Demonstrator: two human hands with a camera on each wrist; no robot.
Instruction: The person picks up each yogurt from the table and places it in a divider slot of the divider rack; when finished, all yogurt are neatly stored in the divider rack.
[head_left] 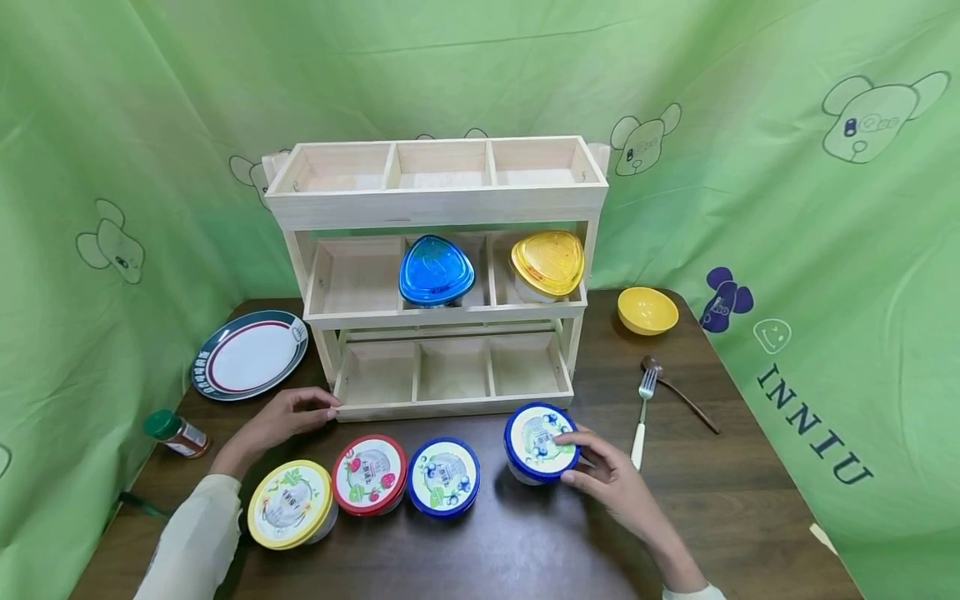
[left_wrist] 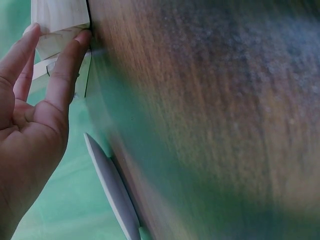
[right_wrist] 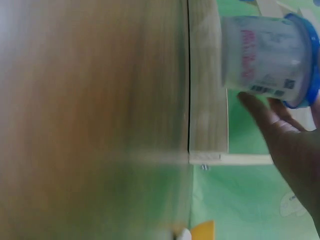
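Observation:
My right hand (head_left: 611, 479) grips a round plastic tub with a blue lid (head_left: 542, 442) by its rim. In the right wrist view the tub's clear side (right_wrist: 265, 57) shows off the table, in front of the shelf's lowest tray (right_wrist: 207, 80). With its fingertips, my left hand (head_left: 281, 421) touches the left front corner of the wooden shelf's bottom tray (head_left: 453, 408); its fingers (left_wrist: 62, 75) look nearly straight. On the table between the hands stand a yellow-lidded tub (head_left: 291, 504), a red-lidded tub (head_left: 369, 473) and a second blue-lidded tub (head_left: 444, 477).
The shelf's middle tray holds a blue-lidded container (head_left: 437, 271) and a yellow-lidded one (head_left: 547, 265). To the left are an oval plate (head_left: 255, 354) and a green-capped jar (head_left: 176, 433). A yellow bowl (head_left: 647, 311), fork (head_left: 641, 417) and spoon (head_left: 686, 400) lie right. Green cloth (head_left: 450, 67) hangs behind.

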